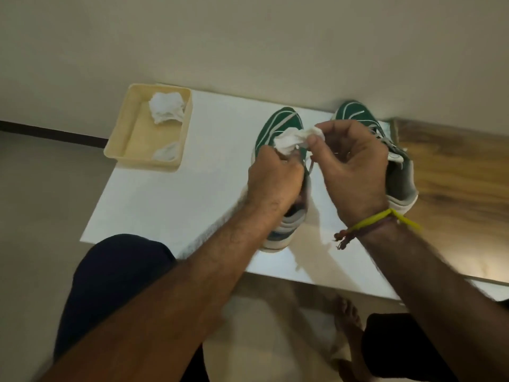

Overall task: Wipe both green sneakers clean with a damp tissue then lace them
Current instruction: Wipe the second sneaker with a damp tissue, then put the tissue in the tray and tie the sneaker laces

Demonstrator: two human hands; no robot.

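White table (192, 188) against beige wall (275, 37), wood beside.

White surface (170, 199), set against a cream wall (248, 37). Beige tray (132, 128) at the surface's far-left corner, overhanging the edge slightly. Wood-grain panel (451, 172) just right of the surface, along the wall. Dark baseboard strip (49, 132) at left where wall meets pale floor (33, 216). Bare foot (348, 321) on the floor below the surface's near edge.
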